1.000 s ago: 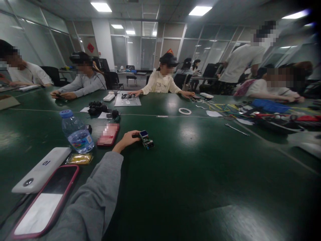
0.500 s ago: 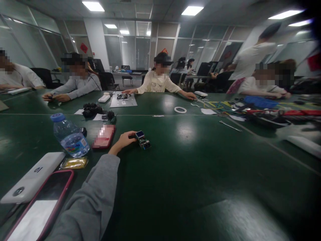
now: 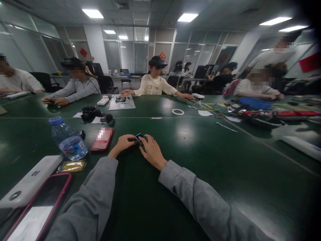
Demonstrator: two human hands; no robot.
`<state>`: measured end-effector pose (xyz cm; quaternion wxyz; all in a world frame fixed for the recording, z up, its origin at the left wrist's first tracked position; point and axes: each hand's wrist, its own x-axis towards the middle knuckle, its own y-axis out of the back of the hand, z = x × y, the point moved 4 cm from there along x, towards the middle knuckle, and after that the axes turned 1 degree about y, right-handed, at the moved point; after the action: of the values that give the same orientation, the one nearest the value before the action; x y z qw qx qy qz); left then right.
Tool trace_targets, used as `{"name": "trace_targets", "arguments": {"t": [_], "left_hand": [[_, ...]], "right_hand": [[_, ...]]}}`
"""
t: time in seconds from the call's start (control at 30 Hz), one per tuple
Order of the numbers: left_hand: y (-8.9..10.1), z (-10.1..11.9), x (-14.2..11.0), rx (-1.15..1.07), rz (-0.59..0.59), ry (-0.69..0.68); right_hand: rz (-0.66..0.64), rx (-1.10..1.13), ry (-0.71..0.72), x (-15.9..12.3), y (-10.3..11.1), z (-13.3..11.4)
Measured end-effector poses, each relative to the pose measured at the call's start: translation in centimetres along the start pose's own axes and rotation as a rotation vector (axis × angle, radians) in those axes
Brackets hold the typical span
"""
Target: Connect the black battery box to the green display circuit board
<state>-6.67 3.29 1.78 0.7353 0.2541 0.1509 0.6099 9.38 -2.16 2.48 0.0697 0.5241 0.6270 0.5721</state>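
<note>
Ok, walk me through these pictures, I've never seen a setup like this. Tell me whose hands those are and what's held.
There is no machine: these are a person's bare hands, in grey sleeves. The views come from one camera worn on that person's head, looking forward and down. The left hand holds a small circuit board with a screen by its left edge; the right hand reaches over its other side, hiding much of it. On the green table, to the left, are a water bottle and a phone in a red case. Farther off lie a white ring and a wrench.
</note>
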Motion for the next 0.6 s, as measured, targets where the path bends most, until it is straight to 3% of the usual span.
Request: {"name": "trace_targets", "arguments": {"t": [0.17, 0.3, 0.43, 0.6], "left_hand": [[-1.8, 0.4, 0.6, -0.084, -0.068, -0.109], [-3.3, 2.5, 0.1, -0.325, -0.198, -0.173], [-3.9, 5.0, -0.8, -0.488, -0.255, -0.126], [-4.2, 6.8, -1.1, -0.510, -0.203, -0.138]], "right_hand": [[0.035, 0.337, -0.124, -0.7, 1.7, 4.2], [-0.072, 0.903, -0.434, -1.1, 1.9, 7.2], [-0.220, 1.426, -0.609, -2.0, 2.1, 7.2], [-0.323, 1.545, -0.670, -2.6, 3.7, 5.8]]}}
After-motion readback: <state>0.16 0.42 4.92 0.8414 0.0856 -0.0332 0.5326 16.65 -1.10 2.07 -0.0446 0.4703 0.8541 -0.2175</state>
